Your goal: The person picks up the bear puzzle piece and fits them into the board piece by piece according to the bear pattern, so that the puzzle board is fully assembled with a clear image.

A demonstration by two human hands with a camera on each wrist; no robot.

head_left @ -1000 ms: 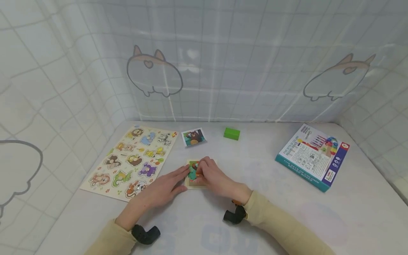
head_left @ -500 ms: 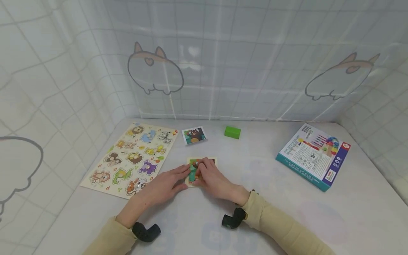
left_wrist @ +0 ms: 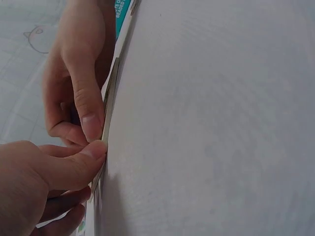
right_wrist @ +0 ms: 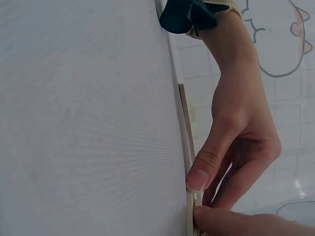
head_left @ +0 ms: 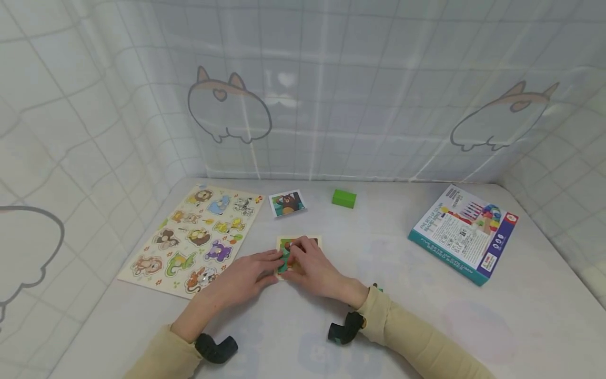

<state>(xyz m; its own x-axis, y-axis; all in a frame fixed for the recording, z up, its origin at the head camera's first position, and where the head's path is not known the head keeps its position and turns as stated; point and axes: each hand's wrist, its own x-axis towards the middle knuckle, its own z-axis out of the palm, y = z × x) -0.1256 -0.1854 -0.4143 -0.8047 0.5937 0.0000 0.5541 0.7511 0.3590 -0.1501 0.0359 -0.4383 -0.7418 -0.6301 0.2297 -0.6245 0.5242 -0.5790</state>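
A small square puzzle board [head_left: 278, 241] with a cream rim and a green, teal and orange picture lies between the hands. My left hand [head_left: 243, 273] rests palm down at its left side, fingers extended, their tips on its left border. Over the board bends my right hand [head_left: 312, 268], its thumb and curled fingertips around a puzzle piece that they mostly cover. From the right wrist view, the board's thin edge [right_wrist: 185, 113] shows beneath the right thumb [right_wrist: 199, 179]. The left thumb [left_wrist: 93, 149] meets the near edge in the left wrist view.
A large animal puzzle board [head_left: 189, 239] lies on the left. Behind the small board are a bear picture card [head_left: 288, 203] and a green block [head_left: 344, 198]. A boxed toy set [head_left: 464, 234] sits at right. White tiled-pattern sheeting [head_left: 331, 95] rises behind.
A bare tan patch along the board's lower part now shows coloured picture. My right hand has shifted slightly left and down, thumb closer to the lower left; the left hand stays nearly still.
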